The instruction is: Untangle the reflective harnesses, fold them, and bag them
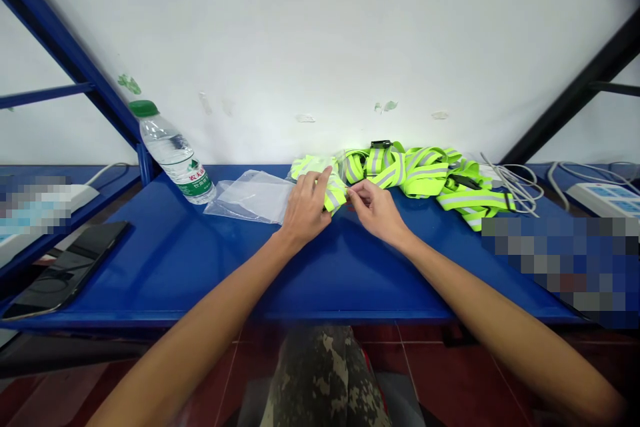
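Beyond and to the left of your left hand (306, 208), the water bottle (175, 150) has a label (192, 181) with red Chinese characters, too small to read for certain. You can read no other writing.

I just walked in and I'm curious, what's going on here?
A person's left hand and right hand are holding a bundled neon-yellow reflective vest above a blue metal shelf. A clear plastic bag lies on the shelf to its left, and more reflective vests are heaped to its right.
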Motion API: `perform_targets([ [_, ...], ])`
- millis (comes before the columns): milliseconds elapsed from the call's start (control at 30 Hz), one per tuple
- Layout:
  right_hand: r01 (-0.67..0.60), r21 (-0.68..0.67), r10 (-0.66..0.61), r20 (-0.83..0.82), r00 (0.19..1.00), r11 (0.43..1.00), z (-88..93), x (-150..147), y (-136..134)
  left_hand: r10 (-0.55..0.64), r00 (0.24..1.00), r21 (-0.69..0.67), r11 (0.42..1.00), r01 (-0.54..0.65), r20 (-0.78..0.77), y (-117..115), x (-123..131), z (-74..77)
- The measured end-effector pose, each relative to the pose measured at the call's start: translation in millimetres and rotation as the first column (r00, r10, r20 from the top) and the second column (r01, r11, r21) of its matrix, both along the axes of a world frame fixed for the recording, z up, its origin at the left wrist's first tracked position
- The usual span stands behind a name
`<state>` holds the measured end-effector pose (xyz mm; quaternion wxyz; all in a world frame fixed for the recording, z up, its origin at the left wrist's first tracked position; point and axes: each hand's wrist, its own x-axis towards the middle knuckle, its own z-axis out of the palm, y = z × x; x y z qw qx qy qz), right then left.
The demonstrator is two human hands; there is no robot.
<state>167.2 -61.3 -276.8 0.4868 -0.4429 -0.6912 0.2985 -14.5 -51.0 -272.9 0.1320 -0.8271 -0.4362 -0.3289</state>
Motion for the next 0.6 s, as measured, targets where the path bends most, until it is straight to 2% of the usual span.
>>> perform_targets([
  [100,0.032,0.057,-0.039,0.124,0.992,0.998,1.2,-2,-5,0.059,0.998,-0.003,0.998,-0.059,0.009,0,1,1.1],
  [167,0.029,0.076,-0.039,0.141,0.989,0.997,2.8,-6,-11,0.106,0.994,-0.011,0.994,-0.105,0.029,1,0,3.5],
  [300,-0.058,0.048,0.054,0.074,0.996,0.997,3.5,-17,-22,0.257,0.963,-0.081,0.965,-0.251,0.077,3,-6,8.1],
  [367,-0.07,0.022,0.07,0.017,0.997,0.997,2.6,-21,-24,0.299,0.953,-0.108,0.95,-0.293,0.052,3,-7,7.5],
  [433,-0.029,0.0,0.029,-0.03,0.999,1.0,1.7,-22,-23,0.242,0.97,-0.114,0.964,-0.239,0.012,2,-5,4.9],
  [533,0.064,-0.016,-0.065,-0.046,0.997,0.998,0.5,-18,-17,0.035,0.999,-0.106,0.994,-0.033,0.014,-1,-1,0.9],
  [600,0.093,-0.02,-0.093,-0.036,0.995,0.995,-0.1,-13,-13,-0.048,0.998,-0.067,0.996,0.052,0.05,-2,2,-0.8],
])
